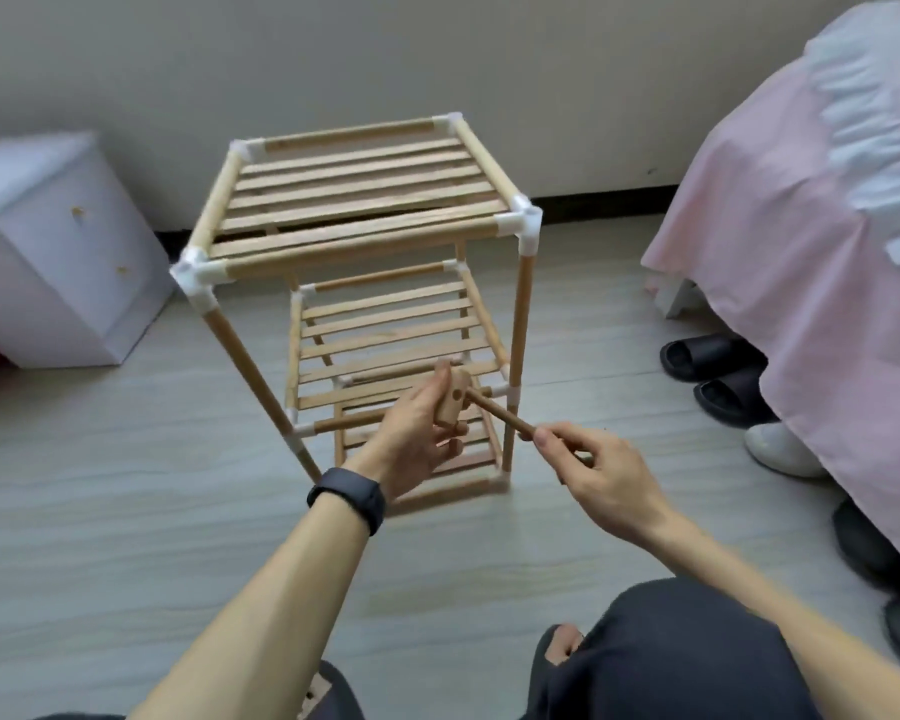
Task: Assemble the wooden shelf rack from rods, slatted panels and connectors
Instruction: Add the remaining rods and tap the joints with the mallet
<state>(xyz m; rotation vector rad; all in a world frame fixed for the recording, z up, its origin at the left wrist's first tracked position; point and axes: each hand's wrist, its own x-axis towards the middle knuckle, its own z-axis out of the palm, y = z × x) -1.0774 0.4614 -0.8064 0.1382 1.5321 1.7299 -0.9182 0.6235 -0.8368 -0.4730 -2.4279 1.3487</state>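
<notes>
The wooden shelf rack (365, 200) stands upright on the floor with three slatted tiers joined by white corner connectors (526, 220). In front of its lower tiers my left hand (417, 433) grips a small wooden block with a round hole (450, 402), like a mallet head. My right hand (598, 470) pinches a short brown wooden rod (500, 415) whose far end meets the block's side. Both hands hover above the floor, apart from the rack.
A white cabinet (58, 252) stands at the left against the wall. A bed with a pink cover (801, 241) fills the right side, with black slippers (713, 376) and other shoes beside it. My knees (671, 652) are at the bottom.
</notes>
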